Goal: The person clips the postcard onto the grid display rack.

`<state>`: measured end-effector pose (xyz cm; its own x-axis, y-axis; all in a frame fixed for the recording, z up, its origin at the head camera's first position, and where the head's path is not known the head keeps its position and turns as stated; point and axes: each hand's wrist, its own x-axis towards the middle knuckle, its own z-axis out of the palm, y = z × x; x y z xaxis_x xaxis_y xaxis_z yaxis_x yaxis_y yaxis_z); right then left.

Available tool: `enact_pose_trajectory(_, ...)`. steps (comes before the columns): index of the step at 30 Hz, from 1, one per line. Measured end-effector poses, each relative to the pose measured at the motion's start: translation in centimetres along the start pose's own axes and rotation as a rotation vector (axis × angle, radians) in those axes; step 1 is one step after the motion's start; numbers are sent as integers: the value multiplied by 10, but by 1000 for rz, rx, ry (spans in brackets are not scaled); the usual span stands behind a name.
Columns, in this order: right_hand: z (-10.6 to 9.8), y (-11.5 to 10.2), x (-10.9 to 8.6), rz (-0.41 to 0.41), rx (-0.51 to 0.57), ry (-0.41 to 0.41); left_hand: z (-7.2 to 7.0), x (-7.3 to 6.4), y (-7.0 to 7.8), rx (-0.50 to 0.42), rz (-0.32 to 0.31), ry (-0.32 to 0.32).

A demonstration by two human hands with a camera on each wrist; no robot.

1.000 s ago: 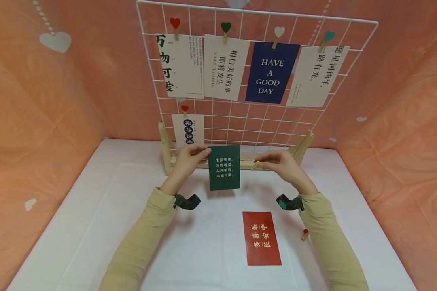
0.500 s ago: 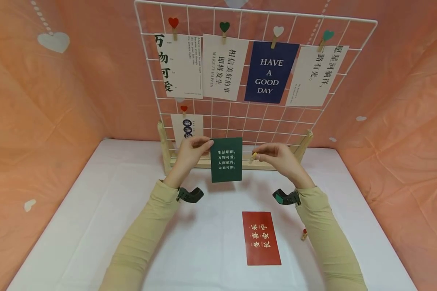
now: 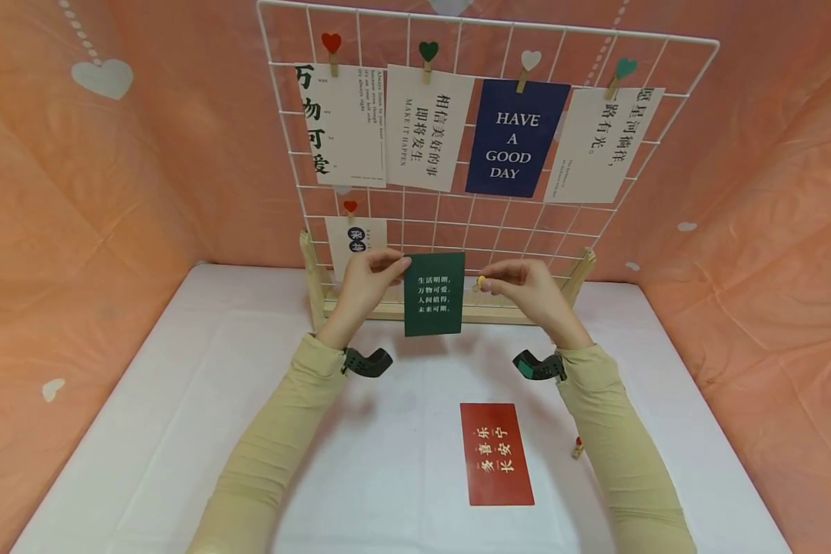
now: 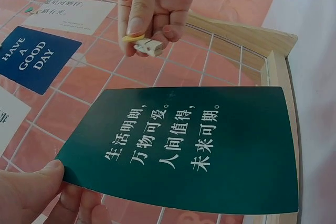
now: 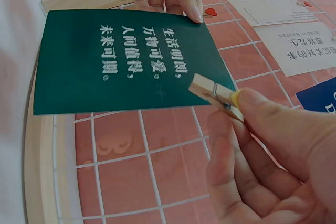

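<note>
My left hand (image 3: 368,288) pinches a dark green card (image 3: 434,295) with white writing by its upper left corner, in front of the wire grid's lower part. To the card's right, my right hand (image 3: 529,294) pinches a small wooden clothespin (image 5: 212,92) with a yellow top between thumb and fingers. In the left wrist view the clothespin (image 4: 148,46) is apart from the green card (image 4: 184,148). Behind my left hand, a white card (image 3: 355,235) hangs from a red heart clip, its lower part hidden.
The white wire grid (image 3: 415,208) stands in a wooden base (image 3: 388,312). Along its top hang white cards and a blue card (image 3: 518,138) on heart clips. A red card (image 3: 497,454) lies on the white table, with a red-topped clothespin (image 3: 578,448) to its right.
Both hands have moved up and away toward the grid, carrying the green card and the clothespin. The clothespin has come slightly nearer the card. The hanging cards and red card stay put.
</note>
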<state>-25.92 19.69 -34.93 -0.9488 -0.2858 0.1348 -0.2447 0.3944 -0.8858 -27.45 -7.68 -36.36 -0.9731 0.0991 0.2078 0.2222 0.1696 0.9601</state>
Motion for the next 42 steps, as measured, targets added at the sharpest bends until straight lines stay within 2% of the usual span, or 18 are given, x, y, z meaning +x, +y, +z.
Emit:
enact_pose_trajectory(10, 0, -8, 7, 5, -36, 54, 3, 7, 4, -12, 5, 7)
enact_pose_trajectory(15, 0, -10, 10, -25, -34, 72, 5, 11, 5, -19, 7, 7)
enact_pose_trajectory(25, 4, -17, 17, -46, -30, 113, 4, 22, 7, -1, 63, 37)
enact_pose_trajectory(36, 4, -21, 24, -87, -25, 166, 5, 32, 13, 21, 74, 43)
enact_pose_trajectory(42, 7, -27, 27, -107, -40, 197, 5, 37, 15, -1, 81, 44)
